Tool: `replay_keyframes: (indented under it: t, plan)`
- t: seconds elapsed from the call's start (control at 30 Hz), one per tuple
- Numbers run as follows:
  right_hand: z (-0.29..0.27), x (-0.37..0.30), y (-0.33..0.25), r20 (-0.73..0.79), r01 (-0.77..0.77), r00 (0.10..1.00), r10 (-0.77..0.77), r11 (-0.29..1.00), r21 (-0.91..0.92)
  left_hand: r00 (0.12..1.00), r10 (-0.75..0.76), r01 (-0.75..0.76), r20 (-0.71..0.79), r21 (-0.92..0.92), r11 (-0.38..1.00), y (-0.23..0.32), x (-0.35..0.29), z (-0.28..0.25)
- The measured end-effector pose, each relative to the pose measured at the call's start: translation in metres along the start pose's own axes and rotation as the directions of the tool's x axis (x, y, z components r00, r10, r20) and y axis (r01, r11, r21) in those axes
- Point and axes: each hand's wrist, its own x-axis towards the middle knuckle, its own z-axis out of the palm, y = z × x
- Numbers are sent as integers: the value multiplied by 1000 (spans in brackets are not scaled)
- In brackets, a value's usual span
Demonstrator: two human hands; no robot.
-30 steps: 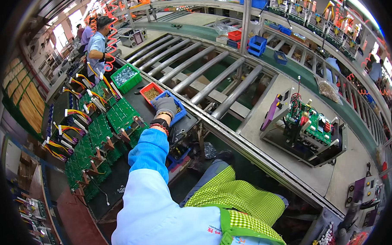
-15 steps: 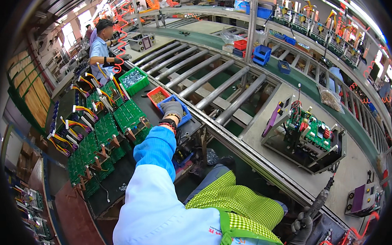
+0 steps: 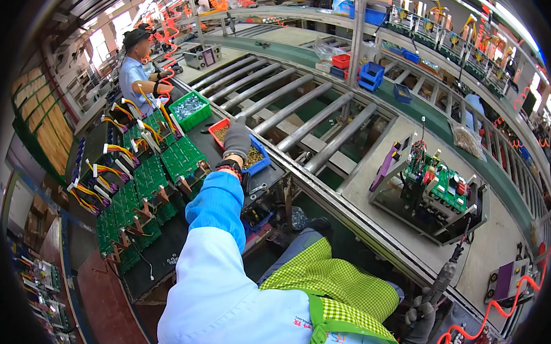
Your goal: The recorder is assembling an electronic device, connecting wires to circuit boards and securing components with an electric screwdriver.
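Note:
My left hand [image 3: 237, 141], in a grey glove, is stretched out over the near side of a red bin [image 3: 215, 134] of small brass-coloured parts. Its fingers look drawn together, and what they hold, if anything, is hidden. Right beside it is a blue bin [image 3: 262, 163] of similar small metal parts. At the lower right, my gloved right hand [image 3: 419, 317] grips a dark power screwdriver [image 3: 443, 279], whose tip points up toward an open-framed device [image 3: 437, 187] with a green circuit board. The screwdriver's tip appears apart from the boards.
Green circuit boards [image 3: 151, 179] with wires cover the left bench, near a green bin [image 3: 190, 111] of silvery parts. A roller conveyor [image 3: 291, 114] runs across the middle. A coiled red hose [image 3: 492, 307] hangs at lower right. A co-worker [image 3: 137, 70] stands at the far left.
My left hand has moved up out of the blue bin toward the red one, uncovering the parts inside the blue bin. My right hand stays on the screwdriver. The red hose has swung into view.

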Motion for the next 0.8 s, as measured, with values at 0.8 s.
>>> replay_keyframes:
  t: [0.8]
  plan:
    - [12, -28, 36, 19, -168, 978, 207, 841, -513, 245, 793, 933, 558, 87, -349, 362, -213, -96]
